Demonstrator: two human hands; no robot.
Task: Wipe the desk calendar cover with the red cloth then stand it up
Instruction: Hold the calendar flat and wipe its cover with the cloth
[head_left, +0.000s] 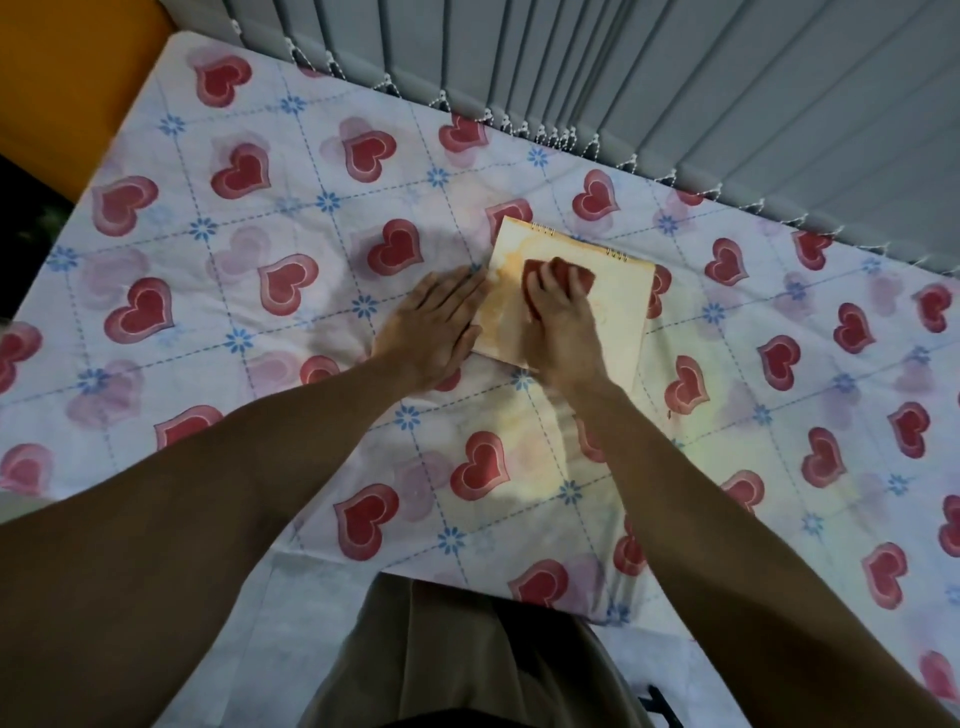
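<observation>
The tabletop (218, 322), under a heart-print sheet, lies bare to the left, right and near side of the desk calendar (613, 306), leaving open approach from those sides. Grey vertical blinds (675, 93) run along the far edge, close behind the calendar's spiral binding. The left hand (436, 322) blocks the calendar's left edge; the right hand (561, 317) covers its middle.

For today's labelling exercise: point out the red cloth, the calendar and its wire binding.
red cloth (563, 270): head view, far part showing past the fingers.
calendar (618, 312): head view, bare cover right of the hand.
wire binding (616, 253): head view, right-hand coils on far edge.
</observation>
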